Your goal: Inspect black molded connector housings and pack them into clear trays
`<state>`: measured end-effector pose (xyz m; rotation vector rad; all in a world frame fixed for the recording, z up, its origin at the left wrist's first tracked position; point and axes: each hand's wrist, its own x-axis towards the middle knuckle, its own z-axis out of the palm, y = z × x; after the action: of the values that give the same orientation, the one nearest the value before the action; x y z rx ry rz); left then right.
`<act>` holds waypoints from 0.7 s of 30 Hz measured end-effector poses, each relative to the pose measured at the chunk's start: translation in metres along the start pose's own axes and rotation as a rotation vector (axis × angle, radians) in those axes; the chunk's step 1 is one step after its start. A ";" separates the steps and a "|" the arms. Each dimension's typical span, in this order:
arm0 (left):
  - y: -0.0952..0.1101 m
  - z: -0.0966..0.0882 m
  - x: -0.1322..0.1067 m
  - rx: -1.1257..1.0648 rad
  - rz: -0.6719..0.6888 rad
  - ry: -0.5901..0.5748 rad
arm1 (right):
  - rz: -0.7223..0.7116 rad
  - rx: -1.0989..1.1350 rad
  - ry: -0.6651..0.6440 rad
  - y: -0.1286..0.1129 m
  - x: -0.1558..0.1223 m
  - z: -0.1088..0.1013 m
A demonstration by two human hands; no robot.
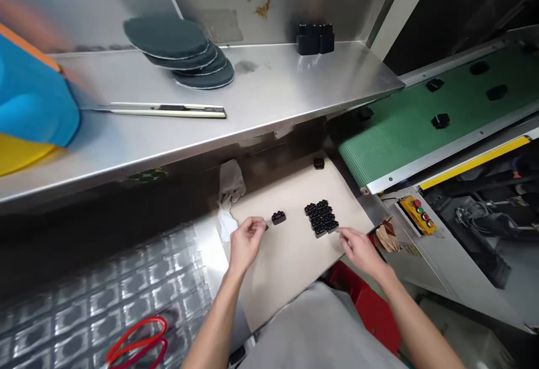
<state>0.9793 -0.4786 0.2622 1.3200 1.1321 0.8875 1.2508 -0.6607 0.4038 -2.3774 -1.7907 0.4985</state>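
Note:
My left hand (pixel 247 240) is closed in a pinch over the beige board. A dark bit of a small black part (pixel 266 227) shows at its fingertips; most of it is hidden. Just right of these fingers lies a single black plastic part (pixel 278 217) with bumps on top. Several similar black parts stand packed together in a block (pixel 321 217) on the right half of the board. My right hand (pixel 357 248) reaches to the near right corner of that block, index finger stretched out to touch it and the thumb apart below. Nothing shows in its grasp.
One more black part (pixel 319 163) lies at the board's far edge. Above, a metal shelf (pixel 269 88) holds dark discs (pixel 172 40), a cutter knife (pixel 168 110) and black parts (pixel 315 40). A green conveyor (pixel 396 139) carries black parts. A grey glove (pixel 231 181) lies left; red-handled scissors (pixel 137 338) lie lower left.

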 end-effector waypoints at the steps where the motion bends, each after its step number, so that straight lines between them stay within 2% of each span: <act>1: -0.005 0.001 -0.020 -0.008 -0.017 -0.025 | -0.034 -0.050 -0.002 -0.010 0.007 -0.008; 4: -0.018 0.002 -0.078 -0.011 -0.057 -0.145 | -0.097 -0.125 0.032 -0.027 0.043 -0.032; 8: -0.022 0.005 -0.143 -0.015 -0.107 -0.263 | -0.113 -0.069 0.084 -0.025 0.122 -0.056; 11: -0.021 0.012 -0.186 -0.024 -0.188 -0.230 | -0.061 -0.112 0.010 -0.011 0.176 -0.061; 13: -0.023 0.014 -0.213 -0.029 -0.266 -0.162 | -0.047 -0.231 -0.068 -0.002 0.196 -0.059; 15: -0.032 0.011 -0.239 -0.040 -0.350 -0.082 | -0.064 -0.377 -0.153 0.000 0.200 -0.052; 17: -0.046 -0.002 -0.259 -0.052 -0.420 -0.027 | -0.086 -0.501 -0.232 -0.007 0.191 -0.038; 19: -0.061 -0.027 -0.270 -0.042 -0.468 -0.008 | -0.112 -0.595 -0.305 -0.027 0.173 -0.012; 21: -0.072 -0.063 -0.268 -0.019 -0.487 0.004 | -0.142 -0.656 -0.369 -0.061 0.152 0.022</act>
<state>0.8417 -0.7257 0.2279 0.9623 1.3667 0.5384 1.2253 -0.5007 0.3723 -2.6426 -2.6008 0.3920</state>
